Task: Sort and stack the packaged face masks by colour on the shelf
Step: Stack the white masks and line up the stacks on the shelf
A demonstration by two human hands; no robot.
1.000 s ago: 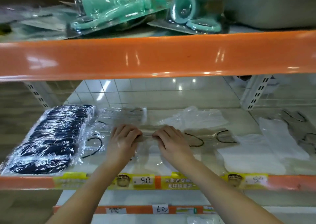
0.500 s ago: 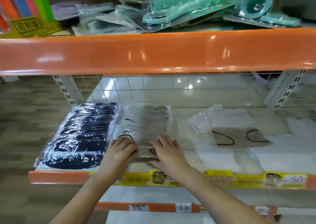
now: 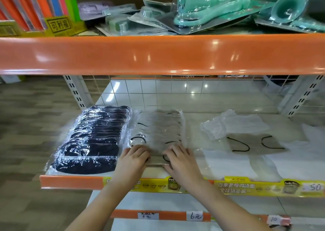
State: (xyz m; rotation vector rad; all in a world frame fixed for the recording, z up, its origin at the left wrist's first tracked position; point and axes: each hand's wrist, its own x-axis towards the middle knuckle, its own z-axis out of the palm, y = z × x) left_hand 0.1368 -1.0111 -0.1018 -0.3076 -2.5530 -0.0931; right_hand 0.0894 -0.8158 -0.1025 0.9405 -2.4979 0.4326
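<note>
A row of dark navy packaged masks (image 3: 91, 139) lies at the left end of the white shelf (image 3: 246, 118). Beside it runs a row of grey packaged masks (image 3: 163, 125) in clear wrappers with black ear loops. My left hand (image 3: 134, 157) and my right hand (image 3: 179, 157) both grip the nearest grey mask packet (image 3: 156, 159) at the front of that row, fingers curled over its top. One more grey mask (image 3: 255, 143) lies alone further right. White packaged masks (image 3: 228, 166) lie flat at the front right, and another white packet (image 3: 235, 123) sits behind.
An orange upper shelf beam (image 3: 158, 54) hangs above, loaded with teal blister-packed goods (image 3: 211, 12) and coloured packs (image 3: 35, 7). A wire grid (image 3: 175, 93) backs the shelf. Yellow price strips (image 3: 255, 186) line the front edge. A lower shelf (image 3: 175, 216) carries price tags.
Both hands have carried the grey packet leftward and toward the front of the grey row beside the navy masks. The view has shifted left and the hands now sit over the row's front end.
</note>
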